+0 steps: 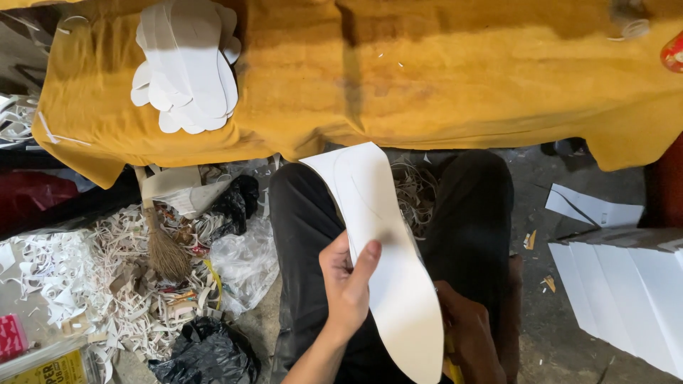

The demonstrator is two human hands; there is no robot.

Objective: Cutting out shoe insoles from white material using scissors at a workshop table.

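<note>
1 white sheet (pixel 384 249), L hand (pixel 346 284), R hand (pixel 469 334)

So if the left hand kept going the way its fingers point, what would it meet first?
The left hand points up-frame along the white insole-shaped sheet it grips; beyond that, probably the yellow cloth's edge, though depth is unclear.

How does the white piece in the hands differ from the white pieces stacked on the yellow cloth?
The held white piece is single and gripped by the left hand above the lap; the stacked insoles lie in a fanned pile on the yellow cloth. The held piece keeps one square, uncut end; the stacked insoles are rounded all around. Both are white, flat and sole-shaped.
</note>
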